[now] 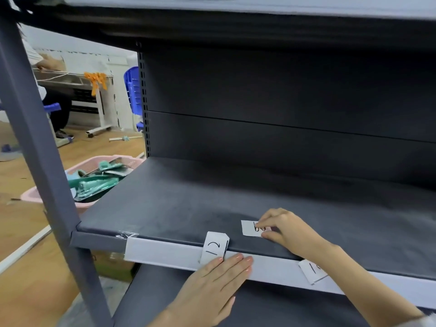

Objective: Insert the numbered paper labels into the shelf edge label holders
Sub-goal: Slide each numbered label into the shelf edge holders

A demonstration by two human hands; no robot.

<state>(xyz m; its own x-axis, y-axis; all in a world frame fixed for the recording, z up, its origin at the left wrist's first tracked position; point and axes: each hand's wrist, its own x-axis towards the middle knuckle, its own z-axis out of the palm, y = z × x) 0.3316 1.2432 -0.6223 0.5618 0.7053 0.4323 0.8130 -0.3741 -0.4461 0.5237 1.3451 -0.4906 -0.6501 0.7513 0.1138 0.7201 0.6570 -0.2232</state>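
**Two hands working numbered labels at the shelf edge**

At 9 o'clock in the view, a pink basket (81, 167) is sitting on the wooden floor (28, 279) beyond the grey upright post (40, 147), holding green packets (96, 181). Further back, at about 10 o'clock, another person's dark-clad legs (57, 112) are showing beside a white stand.

Moving right, the dark shelf (188, 204) is carrying a white label holder strip (162, 253) along its front edge. A paper label marked "12" (214, 247) is standing folded over that edge, its lower part tucked at the strip. The left hand (219, 282), coming up from 6 o'clock, is lying flat with its fingers (238, 259) straight and close together, the tips pressing on the strip just at the foot of the "12" label.

At 3 o'clock of that label, a second paper label (251, 228) is lying on the shelf surface, its digits partly covered. The right hand (283, 228) is reaching in from 4 o'clock, its thumb and curled fingers pinching this label's right edge.

Further right, under the right forearm, a third label (311, 270) beginning with "1" is sitting tilted in the holder strip.
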